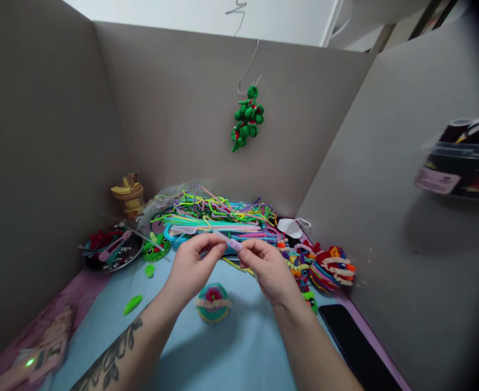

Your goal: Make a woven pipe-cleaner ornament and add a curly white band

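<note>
My left hand (194, 266) pinches one end of a short lilac pipe cleaner piece (235, 244), and my right hand (269, 269) pinches its other end. The piece looks coiled, with a pale straight end sticking out toward the upper left. Both hands are closed and held in the air above the blue cloth (239, 358). Beneath them on the cloth sits a small round teal pipe cleaner piece (214, 303) with a red centre and a cream band. Fingertips hide part of the lilac piece.
Behind are a tray of bundled pipe cleaners (219, 222) and a metal dish (117, 255). Coloured pipe cleaner pieces (325, 266) and a phone (355, 345) lie right. A pink glue gun (44, 353) lies left. A green pipe cleaner decoration (247, 119) hangs from a wire.
</note>
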